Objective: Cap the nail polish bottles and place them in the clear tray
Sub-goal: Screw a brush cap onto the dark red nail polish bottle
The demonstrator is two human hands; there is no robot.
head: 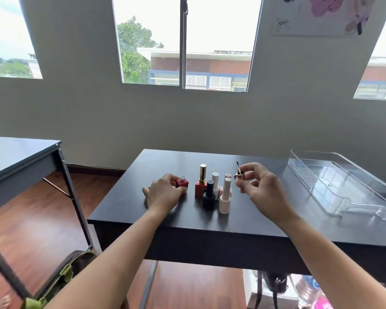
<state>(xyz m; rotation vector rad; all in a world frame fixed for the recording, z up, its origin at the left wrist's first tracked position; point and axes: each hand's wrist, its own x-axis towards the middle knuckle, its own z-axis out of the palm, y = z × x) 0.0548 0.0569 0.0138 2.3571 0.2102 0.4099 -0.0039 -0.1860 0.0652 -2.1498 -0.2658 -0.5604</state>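
My left hand (pixel 163 194) grips a small red square nail polish bottle (pixel 182 183) that stands uncapped on the dark table (pixel 187 221). My right hand (pixel 257 186) holds its metallic cap (pixel 240 175) above the table, with the brush (pixel 237 165) pointing upward. Between my hands stands a cluster of capped bottles: a red one with a gold cap (pixel 201 181), a black one (pixel 209 195), and pale pink-white ones (pixel 225 196). The clear tray (pixel 321 172) lies at the table's right side with nothing in it.
A second dark table (pixel 20 157) stands to the left, across a gap of wooden floor. A green bag (pixel 60 279) sits on the floor by my left arm. More bags lie under the table on the right (pixel 274 284).
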